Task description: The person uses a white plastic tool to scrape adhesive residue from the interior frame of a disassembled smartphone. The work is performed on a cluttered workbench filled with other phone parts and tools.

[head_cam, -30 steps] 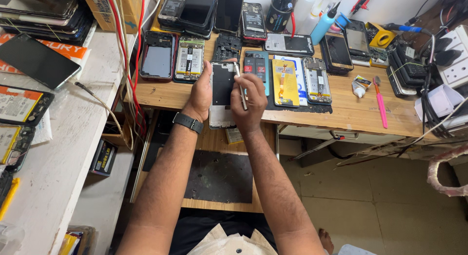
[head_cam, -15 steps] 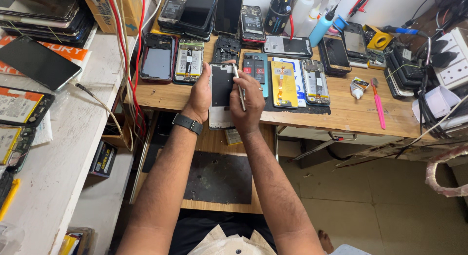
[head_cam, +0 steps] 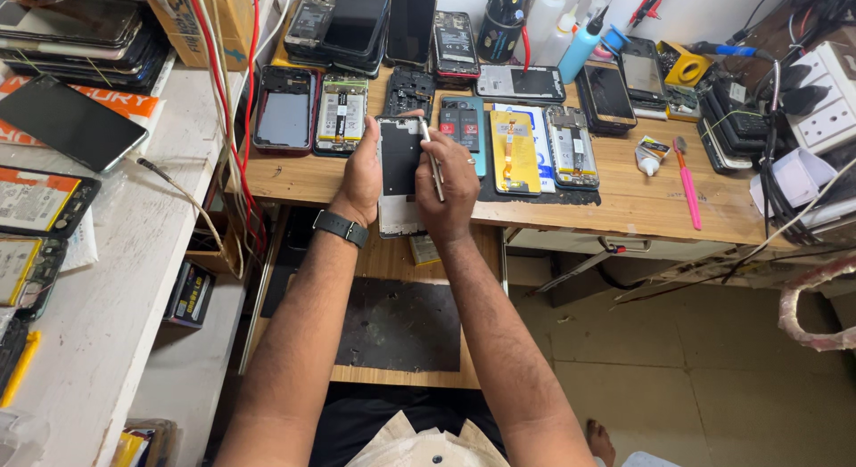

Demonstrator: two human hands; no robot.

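My left hand, with a black watch at the wrist, grips the left edge of an opened phone frame held upright over the front edge of the wooden bench. My right hand steadies the phone's right side and holds a thin metal tool against its dark inner panel. The lower, pale part of the phone sticks out below both hands.
Several dismantled phones lie in a row on the bench behind my hands. A pink tool and a glue tube lie to the right. Power sockets and cables sit far right. A white side counter holds screens at left. A dark mat lies on the lower shelf.
Both hands and the phone stay in nearly the same place; the metal tool has shifted slightly along the phone's right side.
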